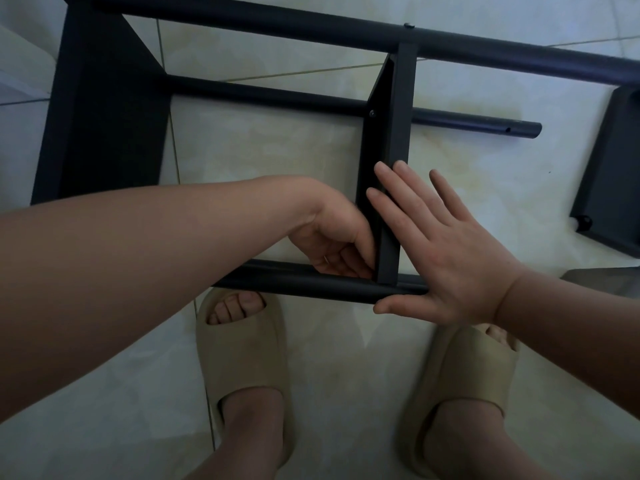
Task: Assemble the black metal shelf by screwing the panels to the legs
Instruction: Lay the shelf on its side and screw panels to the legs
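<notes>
Beige slippers (242,341) stand beside the shelf's near leg (311,282). Right hand (446,258) presses flat, fingers straight, against the middle panel (394,133); left hand (332,237) curls at their joint, its hold hidden. Best keep the panel square while tightening.

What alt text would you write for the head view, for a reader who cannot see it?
A person's right hand presses flat against an upright black shelf panel while the left hand, fingers curled, is at the corner where it meets the near leg. The half-built shelf lies on a tiled floor, a loose panel to its right.
</notes>
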